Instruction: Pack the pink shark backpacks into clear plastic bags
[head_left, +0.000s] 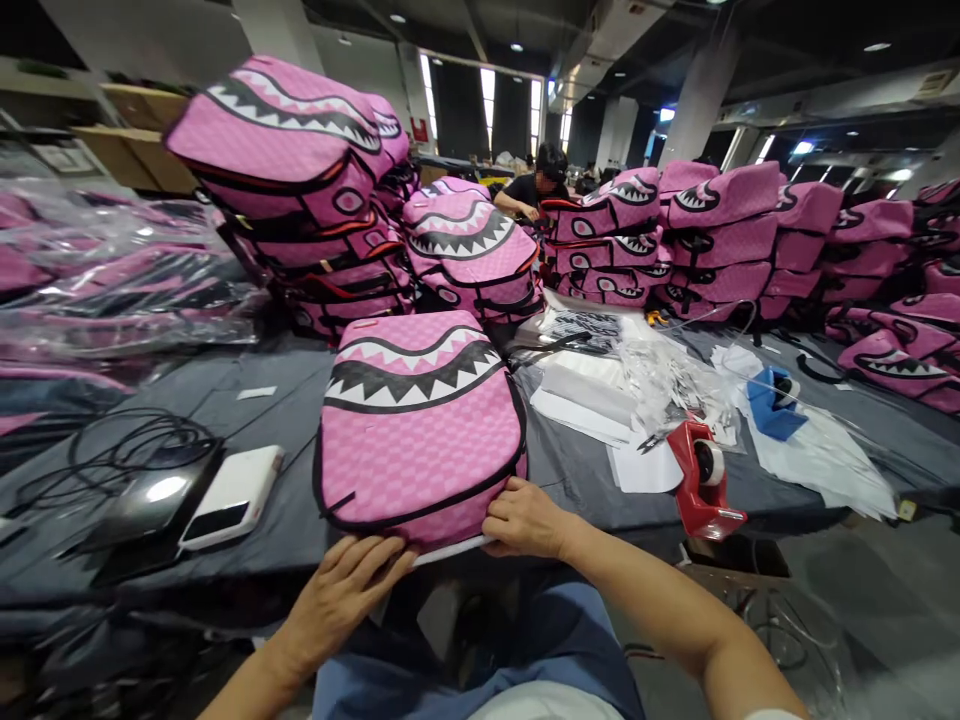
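Observation:
A pink checkered backpack (420,440) with a black-and-white shark-mouth print lies flat in front of me, its bottom edge at the table's near side. My left hand (349,585) has its fingers bent over that bottom edge, left of the middle. At the lower right corner, my right hand (525,520) is closed on the backpack's side, fingers curled in. Between the hands, a thin white strip (454,548) shows under the backpack; what it is I cannot tell.
Stacked pink backpacks (300,190) rise behind and to the right. Plastic-wrapped bags (112,280) lie left. Near them are a white power bank (234,495) and black cables (135,440). On the right are papers (585,395), a red tape dispenser (705,490), and a blue one (776,400). A co-worker (536,190) sits beyond.

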